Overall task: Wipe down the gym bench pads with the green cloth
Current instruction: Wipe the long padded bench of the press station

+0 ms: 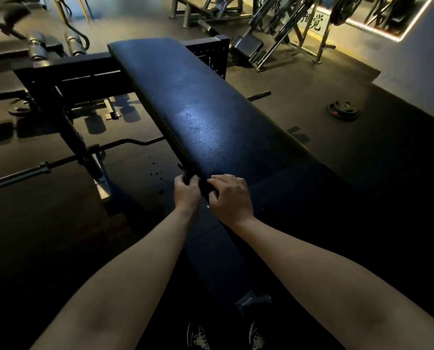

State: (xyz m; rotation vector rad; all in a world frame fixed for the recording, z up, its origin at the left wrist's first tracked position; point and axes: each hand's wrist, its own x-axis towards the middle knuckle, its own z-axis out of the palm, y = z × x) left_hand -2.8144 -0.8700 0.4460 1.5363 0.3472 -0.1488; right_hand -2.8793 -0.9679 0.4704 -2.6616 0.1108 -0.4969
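The long black back pad [205, 117] of the gym bench runs away from me, with the seat pad [218, 251] below it, nearer to me. My left hand [186, 192] grips a small dark thing [189, 173] at the back pad's left edge, near its lower end. The light is too dim to tell whether this is cloth or part of the frame. My right hand [232, 197] lies knuckles up on the pad's near end, fingers bent, fingertips close to the left hand. No green cloth shows plainly.
The bench's black frame [66, 79] and a barbell [34, 170] on the floor lie to the left. A weight plate [343, 110] lies on the floor at right. More machines [274, 34] stand at the back. My shoes [226, 335] show at the bottom.
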